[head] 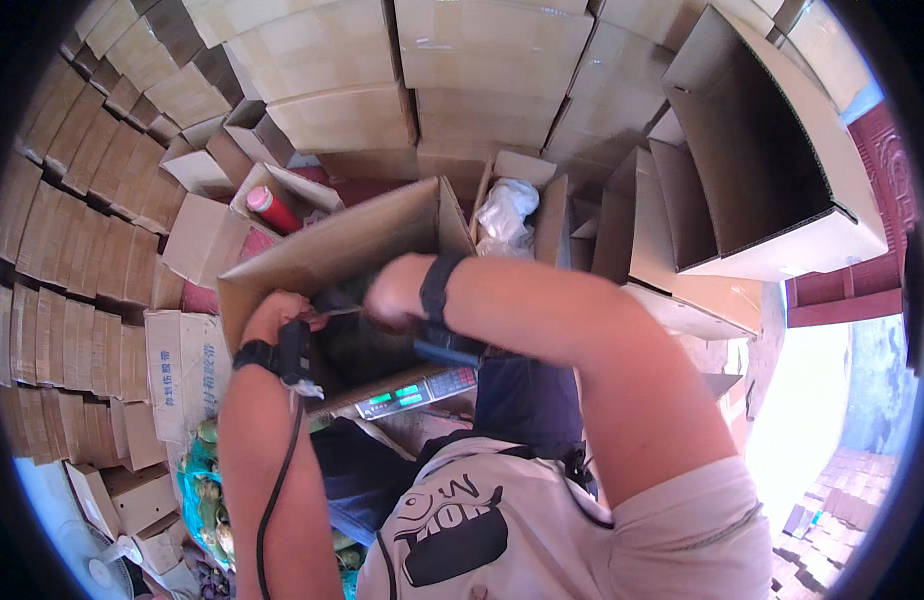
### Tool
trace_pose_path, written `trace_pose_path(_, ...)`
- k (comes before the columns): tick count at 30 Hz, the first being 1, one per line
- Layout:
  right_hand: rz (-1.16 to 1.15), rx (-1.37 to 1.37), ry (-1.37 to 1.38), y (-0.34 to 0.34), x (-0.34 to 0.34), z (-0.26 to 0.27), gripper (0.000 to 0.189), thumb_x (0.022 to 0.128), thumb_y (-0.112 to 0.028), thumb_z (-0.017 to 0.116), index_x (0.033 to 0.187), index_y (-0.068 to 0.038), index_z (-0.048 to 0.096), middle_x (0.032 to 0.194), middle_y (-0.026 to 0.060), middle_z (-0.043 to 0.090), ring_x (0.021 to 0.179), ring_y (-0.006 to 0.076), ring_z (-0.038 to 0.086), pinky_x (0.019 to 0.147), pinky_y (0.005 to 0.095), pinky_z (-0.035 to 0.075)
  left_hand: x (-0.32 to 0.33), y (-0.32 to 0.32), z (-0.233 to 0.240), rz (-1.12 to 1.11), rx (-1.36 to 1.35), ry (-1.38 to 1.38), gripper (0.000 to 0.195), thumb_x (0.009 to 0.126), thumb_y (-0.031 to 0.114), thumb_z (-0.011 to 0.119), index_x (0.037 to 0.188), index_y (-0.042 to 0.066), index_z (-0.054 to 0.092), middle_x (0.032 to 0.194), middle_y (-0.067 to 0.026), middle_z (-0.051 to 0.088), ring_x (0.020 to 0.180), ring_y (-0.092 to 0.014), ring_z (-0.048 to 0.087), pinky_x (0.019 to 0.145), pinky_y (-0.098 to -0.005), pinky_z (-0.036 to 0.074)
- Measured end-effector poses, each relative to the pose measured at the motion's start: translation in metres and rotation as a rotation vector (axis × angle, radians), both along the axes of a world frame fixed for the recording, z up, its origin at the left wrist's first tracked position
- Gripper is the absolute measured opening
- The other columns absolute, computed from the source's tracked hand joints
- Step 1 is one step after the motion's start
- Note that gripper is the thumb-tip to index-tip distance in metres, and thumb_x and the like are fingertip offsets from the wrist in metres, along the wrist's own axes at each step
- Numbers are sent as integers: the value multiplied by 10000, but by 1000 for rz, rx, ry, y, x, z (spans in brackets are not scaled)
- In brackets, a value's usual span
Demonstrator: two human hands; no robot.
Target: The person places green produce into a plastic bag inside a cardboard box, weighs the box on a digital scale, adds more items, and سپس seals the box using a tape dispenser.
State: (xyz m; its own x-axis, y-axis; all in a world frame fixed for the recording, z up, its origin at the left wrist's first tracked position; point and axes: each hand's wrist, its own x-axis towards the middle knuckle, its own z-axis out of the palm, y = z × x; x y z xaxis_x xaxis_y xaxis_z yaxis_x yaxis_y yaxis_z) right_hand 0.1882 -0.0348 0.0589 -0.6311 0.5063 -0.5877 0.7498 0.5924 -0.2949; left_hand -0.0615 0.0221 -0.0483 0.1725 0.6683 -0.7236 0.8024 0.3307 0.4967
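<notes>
An open cardboard box [334, 244] stands before me, with a dark, blurred lining or content [357, 345] inside that looks like black plastic. My left hand [278, 311] reaches over its left side, fingertips pinching a thin pale strip [340, 310]. That strip runs across toward my right hand [396, 289], which is over the box with curled fingers and is blurred by motion; whether it grips the strip's other end is hard to see. Under the box's near edge shows a digital scale [417, 394] with lit green displays.
Stacked cartons [334, 60] wall the back and left. A red bottle [274, 210] stands in a small carton beyond the box. White plastic bags [507, 210] fill another. Open cartons [762, 150] rise at right. Net-bagged produce [203, 487] lies by my left arm; a fan [106, 570] stands lower left.
</notes>
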Motion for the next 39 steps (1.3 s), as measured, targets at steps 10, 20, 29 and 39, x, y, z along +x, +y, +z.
trace_pose_path(10,-620,-108,1345,18,184,70,359,965,-210,483,1279,-36,500,1006,93,657,979,152,605,907,296,455,1,-75,189,127,463,-115,357,913,108,526,1264,48,493,669,-42,621,565,-84,565,444,-190,405)
trace_pose_path(20,-678,318,396,-4,217,-139,396,824,-273,633,1120,-13,593,949,143,634,917,262,601,817,359,480,-56,-125,144,712,551,-231,503,917,248,536,1379,91,416,1287,-114,509,1112,-155,496,876,-277,407)
trace_pose_path(29,-490,666,551,94,171,-144,408,748,-211,655,1110,-55,548,1027,140,556,989,339,526,868,407,449,-16,-111,147,336,402,273,421,904,213,549,1237,-41,504,1137,-183,588,1035,-281,564,918,-324,414)
trace_pose_path(39,205,289,520,234,11,-208,712,752,-1,564,1397,-213,349,1376,54,430,1061,307,565,883,415,491,-20,-120,135,361,575,244,368,896,154,542,1217,-26,530,1231,-216,544,1138,-344,512,985,-390,371)
